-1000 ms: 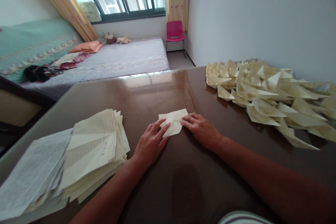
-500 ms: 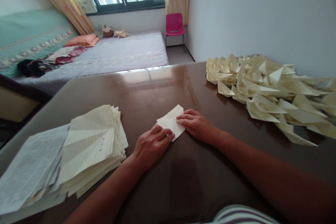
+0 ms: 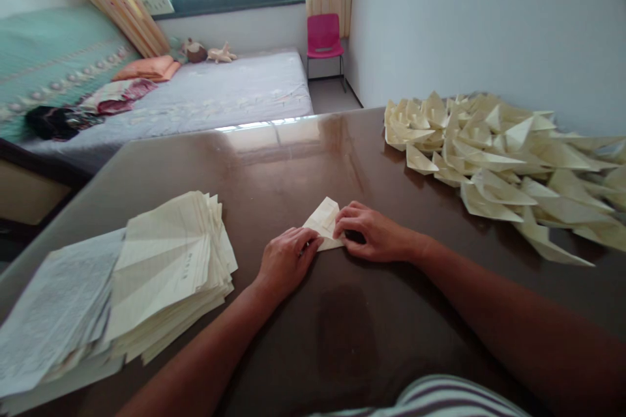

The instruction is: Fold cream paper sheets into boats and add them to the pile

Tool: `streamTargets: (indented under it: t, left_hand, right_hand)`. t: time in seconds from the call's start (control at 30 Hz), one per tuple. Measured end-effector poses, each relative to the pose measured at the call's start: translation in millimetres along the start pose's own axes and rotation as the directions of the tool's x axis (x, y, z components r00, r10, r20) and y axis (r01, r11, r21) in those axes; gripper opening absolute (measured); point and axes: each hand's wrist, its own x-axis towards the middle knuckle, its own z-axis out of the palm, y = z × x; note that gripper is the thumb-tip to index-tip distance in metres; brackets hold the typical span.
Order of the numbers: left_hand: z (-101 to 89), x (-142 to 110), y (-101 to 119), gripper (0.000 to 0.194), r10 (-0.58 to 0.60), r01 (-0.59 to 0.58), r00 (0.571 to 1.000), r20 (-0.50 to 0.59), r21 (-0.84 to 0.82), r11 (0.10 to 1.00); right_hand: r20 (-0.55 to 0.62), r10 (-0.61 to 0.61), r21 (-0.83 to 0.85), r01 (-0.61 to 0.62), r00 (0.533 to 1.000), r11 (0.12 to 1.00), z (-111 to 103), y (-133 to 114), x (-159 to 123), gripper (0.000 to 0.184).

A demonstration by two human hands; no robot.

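Note:
A partly folded piece of cream paper (image 3: 323,216) lies on the glossy brown table (image 3: 274,176) between my hands. My left hand (image 3: 289,258) pinches its lower left edge, with thumb and fingers together. On the other side, my right hand (image 3: 368,232) has its fingertips and thumb closed on the paper's right edge. The fingers hide both side corners of the sheet.
To the left rests a stack of cream sheets (image 3: 161,267), beside greyish printed papers (image 3: 59,306). Many folded paper boats (image 3: 493,150) are heaped at the right near the wall. Beyond the table are a bed (image 3: 244,88) and a pink chair (image 3: 323,36).
The paper has been turned and now points away from me. My fingers have gone from lying flat on it to pinching its near edges. The view has tilted slightly downward.

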Motion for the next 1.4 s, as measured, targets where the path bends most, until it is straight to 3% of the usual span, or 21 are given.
streamTargets:
  t: [0.17,0.37,0.77,1.4]
  left_hand:
    - [4.7,4,2,0.026,-0.06,0.062,0.998,-0.034,0.053,0.997]
    - [2.3,6,1,0.018,-0.128,0.125,0.991,-0.05,-0.047,0.991]
    - [-0.5,6,5,0.018,-0.069,0.068,0.998,0.01,0.082,0.994]
    - [1.6,4,5,0.023,-0.037,0.036,0.999,0.009,0.158,0.987]
  right_hand:
    - [-0.04,0.115,-0.065,-0.117,0.993,0.991,12,-3,2,0.016]
    - [-0.081,0.23,-0.184,-0.242,0.97,0.953,23,-9,2,0.02]
    - [-0.11,0.244,-0.223,-0.263,0.964,0.939,28,-9,2,0.018]
    - [-0.089,0.272,-0.18,-0.284,0.958,0.942,25,-10,4,0.018]
